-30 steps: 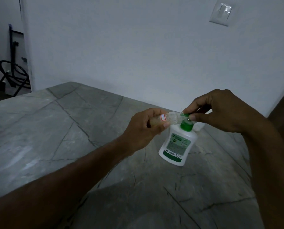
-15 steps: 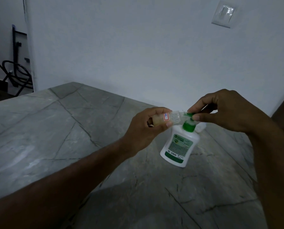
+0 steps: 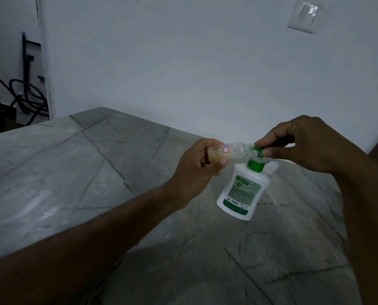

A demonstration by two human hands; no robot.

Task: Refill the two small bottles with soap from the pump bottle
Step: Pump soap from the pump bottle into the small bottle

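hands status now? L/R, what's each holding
Left hand: closed on the small clear plastic bottle with the red-bordered label, held sideways.
Right hand: fingertips pinched on the green pump head of the white soap bottle.

L hand (image 3: 197,172) tips bottle (image 3: 227,151) (labelled 1C) at pump (image 3: 257,150).

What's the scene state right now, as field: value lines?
left hand: holds small bottle sideways, mouth at pump nozzle
small bottle: clear, label "1C", yellowish soap at its base end
right hand: fingers on green pump head
pump bottle: white, green label, on grey stone counter
second small bottle: pale object behind pump bottle, cannot tell
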